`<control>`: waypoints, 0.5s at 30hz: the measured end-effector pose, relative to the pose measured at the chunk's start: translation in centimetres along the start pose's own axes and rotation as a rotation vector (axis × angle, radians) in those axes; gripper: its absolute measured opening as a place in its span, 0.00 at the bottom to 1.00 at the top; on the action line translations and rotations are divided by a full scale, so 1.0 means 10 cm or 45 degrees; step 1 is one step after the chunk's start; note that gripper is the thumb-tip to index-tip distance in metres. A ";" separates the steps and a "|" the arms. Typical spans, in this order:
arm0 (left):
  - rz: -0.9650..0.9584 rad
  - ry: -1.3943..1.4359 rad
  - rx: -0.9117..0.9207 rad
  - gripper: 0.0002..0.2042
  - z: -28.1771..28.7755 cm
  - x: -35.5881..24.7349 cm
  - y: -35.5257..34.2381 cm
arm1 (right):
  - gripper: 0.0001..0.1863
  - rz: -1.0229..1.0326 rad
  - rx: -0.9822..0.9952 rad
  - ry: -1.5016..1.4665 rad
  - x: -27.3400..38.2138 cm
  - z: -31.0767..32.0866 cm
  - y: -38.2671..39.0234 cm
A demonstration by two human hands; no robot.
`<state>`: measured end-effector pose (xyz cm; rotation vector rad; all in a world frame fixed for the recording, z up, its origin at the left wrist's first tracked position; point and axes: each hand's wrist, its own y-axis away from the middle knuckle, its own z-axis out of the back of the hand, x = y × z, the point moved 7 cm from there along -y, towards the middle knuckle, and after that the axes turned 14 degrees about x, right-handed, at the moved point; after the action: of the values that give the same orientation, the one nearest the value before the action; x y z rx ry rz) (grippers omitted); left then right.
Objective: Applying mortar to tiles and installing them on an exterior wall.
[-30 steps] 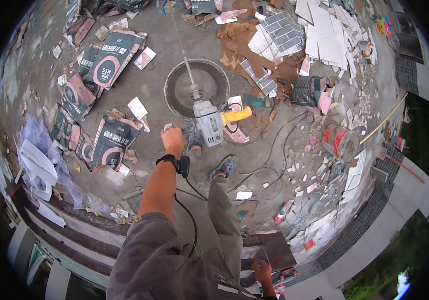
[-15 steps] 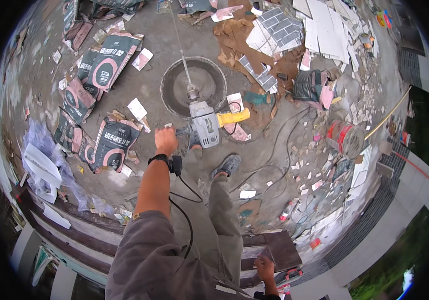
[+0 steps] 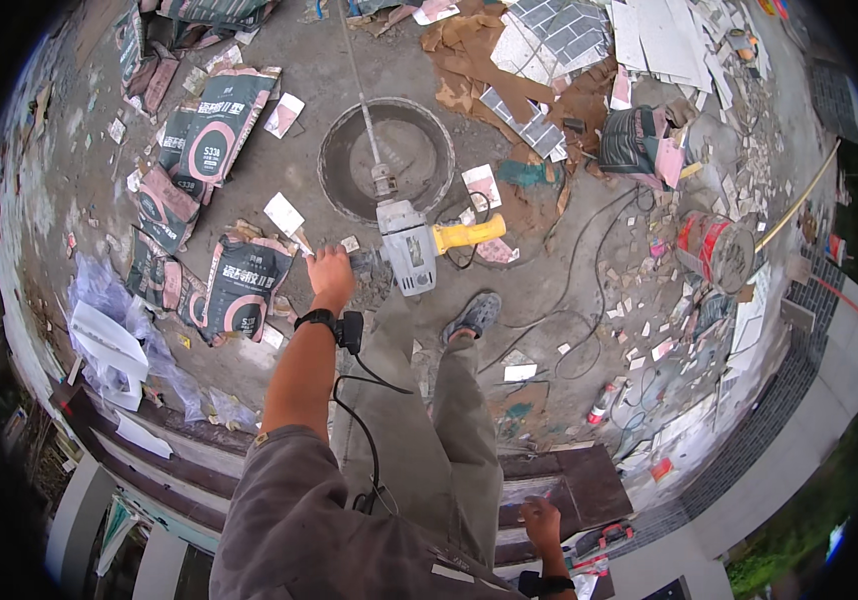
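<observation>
My left hand (image 3: 330,275) grips the grey side handle of a large mixer drill (image 3: 407,247), which has a yellow rear handle (image 3: 468,232) and a long rod reaching up over a round grey bucket (image 3: 386,160). The bucket holds greyish material at the bottom. Low on the right, beside my trousers, my right hand (image 3: 541,522) has curled fingers; whatever they hold, if anything, is too small to make out. My shoe (image 3: 474,315) rests on the dusty floor below the drill.
Torn bags (image 3: 241,280) lie left, near plastic sheeting (image 3: 109,340). Tile sheets (image 3: 554,35), cardboard, a crumpled bag (image 3: 639,147), a red-labelled bucket (image 3: 713,250) and loose cables lie right among scattered tile shards. A dark step (image 3: 579,480) is behind me.
The view has shifted slightly. The drill and my left hand sit a little further left in the picture; my right foot and right hand appear higher and further right.
</observation>
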<state>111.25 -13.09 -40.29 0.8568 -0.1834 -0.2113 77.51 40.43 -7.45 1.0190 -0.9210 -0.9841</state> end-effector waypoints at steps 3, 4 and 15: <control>0.024 -0.056 -0.056 0.12 0.09 -0.03 0.06 | 0.17 -0.077 0.044 -0.096 0.04 0.06 -0.03; 0.024 -0.057 -0.064 0.12 0.10 -0.05 0.09 | 0.16 -0.061 0.028 -0.115 0.07 0.09 -0.03; 0.041 -0.053 -0.034 0.13 0.42 -0.10 0.41 | 0.14 0.060 -0.050 -0.239 0.05 0.10 -0.03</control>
<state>109.70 -13.33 -34.55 0.8231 -0.2326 -0.2010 76.64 39.60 -7.43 0.8789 -1.0713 -1.0666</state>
